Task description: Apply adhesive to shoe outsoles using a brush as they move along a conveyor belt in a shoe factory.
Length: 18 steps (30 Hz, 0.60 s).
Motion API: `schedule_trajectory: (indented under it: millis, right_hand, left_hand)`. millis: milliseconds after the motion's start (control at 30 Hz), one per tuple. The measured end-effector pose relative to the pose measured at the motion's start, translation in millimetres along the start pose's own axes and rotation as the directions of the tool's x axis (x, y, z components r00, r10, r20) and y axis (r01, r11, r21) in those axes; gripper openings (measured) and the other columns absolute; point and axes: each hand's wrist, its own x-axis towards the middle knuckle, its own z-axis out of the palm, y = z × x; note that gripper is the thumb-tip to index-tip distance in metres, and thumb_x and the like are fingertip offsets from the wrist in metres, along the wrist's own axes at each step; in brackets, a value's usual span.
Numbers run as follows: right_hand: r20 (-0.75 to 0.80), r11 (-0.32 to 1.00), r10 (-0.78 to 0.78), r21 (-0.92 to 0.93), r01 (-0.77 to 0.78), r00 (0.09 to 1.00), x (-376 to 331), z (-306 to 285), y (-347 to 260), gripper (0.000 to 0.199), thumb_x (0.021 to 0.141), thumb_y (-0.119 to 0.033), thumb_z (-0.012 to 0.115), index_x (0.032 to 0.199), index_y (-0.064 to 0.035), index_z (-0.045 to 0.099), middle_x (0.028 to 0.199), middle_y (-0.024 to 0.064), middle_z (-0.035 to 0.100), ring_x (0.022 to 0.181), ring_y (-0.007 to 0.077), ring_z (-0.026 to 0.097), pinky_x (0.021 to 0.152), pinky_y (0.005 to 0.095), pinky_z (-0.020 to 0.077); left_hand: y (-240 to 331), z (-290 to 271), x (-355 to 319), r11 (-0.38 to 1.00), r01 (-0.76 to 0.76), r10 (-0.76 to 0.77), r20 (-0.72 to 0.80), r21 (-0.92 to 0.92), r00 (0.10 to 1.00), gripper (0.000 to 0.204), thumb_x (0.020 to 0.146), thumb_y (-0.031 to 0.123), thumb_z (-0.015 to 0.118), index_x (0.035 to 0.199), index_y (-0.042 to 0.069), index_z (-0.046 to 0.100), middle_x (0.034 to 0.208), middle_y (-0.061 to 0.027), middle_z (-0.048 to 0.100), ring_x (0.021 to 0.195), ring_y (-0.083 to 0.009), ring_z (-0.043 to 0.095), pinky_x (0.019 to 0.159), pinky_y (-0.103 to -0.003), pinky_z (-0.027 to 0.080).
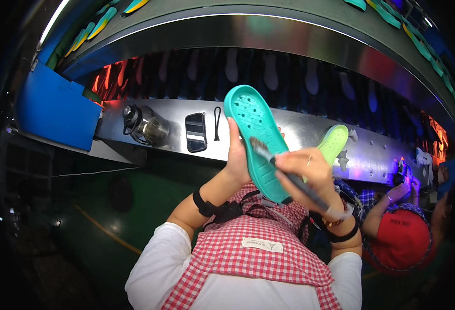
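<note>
A teal shoe sole (261, 121) is held up and tilted in front of me, its dimpled inner face toward me. My left hand (237, 154) grips it along its left edge, with fingertips showing at the far side. In my right hand (310, 168) is a brush (262, 150) with a dark handle, its bristles at the middle of the sole's inner face. Whether the bristles press on the surface is hard to tell, as the brush is blurred. Behind my right hand, a pale green sole (334, 142) rests on the metal ledge.
On the metal ledge (289, 124) stand a bottle (150, 125), a phone (196, 133) and a black cord loop (217, 124). Beyond runs a conveyor (186, 15) carrying several soles. A blue panel (57, 108) is at left; a co-worker in a red cap (403, 237) works at right.
</note>
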Motion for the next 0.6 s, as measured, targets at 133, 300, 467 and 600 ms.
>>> schedule_trajectory:
  millis: [133,300,467,600]
  right_hand:
    - [0.334,0.985,-0.016,0.165,-0.042,0.942,-15.1,-19.9,-21.4,0.022,0.061,-0.002,0.071,0.081,-0.0073,0.063,0.08,0.0055,0.064,0.076,0.0217,0.062,0.068,0.0307,0.0462]
    - [0.037,0.915,0.208,0.345,-0.208,0.977,8.1,-24.8,-2.3,0.021,0.068,0.0,0.067,0.089,-0.0019,0.065,0.083,0.0105,0.065,0.079,0.0218,0.062,0.07,0.0293,0.0488]
    - [0.255,0.883,0.06,0.437,-0.171,0.965,7.2,-14.9,-16.9,0.02,0.066,0.001,0.069,0.086,-0.0023,0.065,0.083,0.01,0.064,0.081,0.0218,0.062,0.075,0.0298,0.0484]
    - [0.054,0.958,0.122,0.254,-0.132,0.991,6.5,-23.5,6.9,0.023,0.067,0.002,0.068,0.09,-0.0027,0.064,0.086,0.0105,0.064,0.079,0.0227,0.062,0.073,0.0301,0.0484]
  left_hand:
    - [21.0,-6.0,-2.8,0.995,-0.085,0.091,0.119,-0.048,0.989,0.089,0.074,0.077,0.018,0.12,0.005,0.043,0.107,-0.0151,0.053,0.103,-0.0295,0.05,0.093,-0.049,0.038]
    - [6.1,20.9,-5.0,0.991,-0.107,0.12,0.191,-0.074,0.974,0.087,0.077,0.075,0.016,0.126,0.006,0.035,0.105,-0.0149,0.053,0.099,-0.0292,0.052,0.091,-0.05,0.04]
    - [13.1,19.4,0.4,0.979,-0.153,0.176,0.185,-0.133,0.967,0.087,0.078,0.074,0.017,0.127,0.005,0.037,0.1,-0.0138,0.056,0.099,-0.0282,0.052,0.093,-0.049,0.038]
    - [24.3,32.9,-1.8,0.97,-0.242,0.245,0.134,-0.036,0.96,0.089,0.075,0.076,0.022,0.125,0.004,0.039,0.103,-0.014,0.054,0.1,-0.0277,0.052,0.095,-0.051,0.035]
